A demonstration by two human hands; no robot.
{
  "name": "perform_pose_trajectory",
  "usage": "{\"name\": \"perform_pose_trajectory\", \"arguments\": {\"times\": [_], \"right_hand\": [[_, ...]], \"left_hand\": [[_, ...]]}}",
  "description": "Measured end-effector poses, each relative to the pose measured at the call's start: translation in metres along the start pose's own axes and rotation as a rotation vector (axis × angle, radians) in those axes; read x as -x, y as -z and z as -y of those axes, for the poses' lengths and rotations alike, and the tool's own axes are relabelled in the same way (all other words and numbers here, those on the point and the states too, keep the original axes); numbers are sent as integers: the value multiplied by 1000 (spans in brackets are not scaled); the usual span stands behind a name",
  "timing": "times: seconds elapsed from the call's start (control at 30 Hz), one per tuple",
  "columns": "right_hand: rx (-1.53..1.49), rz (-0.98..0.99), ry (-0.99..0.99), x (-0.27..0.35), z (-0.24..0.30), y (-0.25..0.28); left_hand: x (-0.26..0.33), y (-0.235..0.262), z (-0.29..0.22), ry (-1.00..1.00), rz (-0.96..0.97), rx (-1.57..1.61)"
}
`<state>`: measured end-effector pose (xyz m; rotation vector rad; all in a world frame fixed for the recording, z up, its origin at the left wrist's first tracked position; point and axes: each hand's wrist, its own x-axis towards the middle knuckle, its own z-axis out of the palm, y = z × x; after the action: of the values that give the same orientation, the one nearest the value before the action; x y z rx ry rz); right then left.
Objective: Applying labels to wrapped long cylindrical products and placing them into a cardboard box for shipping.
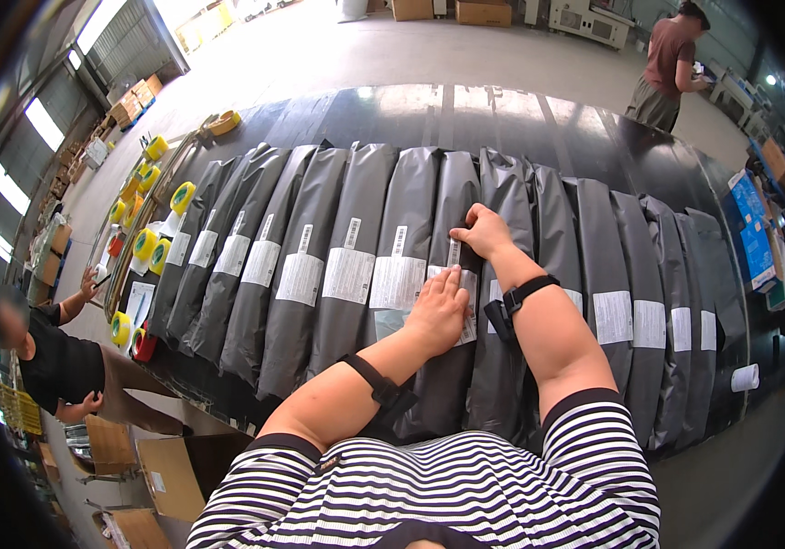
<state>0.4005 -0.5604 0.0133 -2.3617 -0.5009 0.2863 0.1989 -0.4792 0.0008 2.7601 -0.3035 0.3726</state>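
A row of long grey plastic mailing bags (pixel 319 220) lies side by side across the dark table, most with a white printed label. On the middle bag (pixel 454 188), my right hand (pixel 486 233) has thumb and fingertips closed at a narrow barcode sticker (pixel 454 252). My left hand (pixel 438 311) lies over that bag's larger white label (pixel 468 284), its fingers stretched out and their tips just below the sticker. A pale greenish sheet (pixel 389 322) shows beside my left hand. Bags to the left carry similar stickers above their labels; on those to the right I see none.
Yellow tape rolls (pixel 143 243) line the left end of the table (pixel 319 114). A person (pixel 72 361) stands at the left, another (pixel 667 69) at the far right. Blue boxes (pixel 756 233) and a white roll (pixel 745 377) are on the right. A cardboard box (pixel 173 480) stands lower left.
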Motion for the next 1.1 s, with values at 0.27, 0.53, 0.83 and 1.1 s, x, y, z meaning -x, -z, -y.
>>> {"name": "perform_pose_trajectory", "arguments": {"times": [0.27, 0.53, 0.83, 1.1], "right_hand": [[-639, 30, 32, 64, 14, 29], [-469, 65, 149, 237, 48, 65], [-465, -43, 116, 283, 30, 73], [-466, 44, 85, 282, -7, 102]], "left_hand": [[9, 25, 5, 9, -18, 195], [27, 89, -32, 116, -52, 668], [31, 87, -63, 64, 81, 801], [10, 68, -90, 233, 234, 1019]]}}
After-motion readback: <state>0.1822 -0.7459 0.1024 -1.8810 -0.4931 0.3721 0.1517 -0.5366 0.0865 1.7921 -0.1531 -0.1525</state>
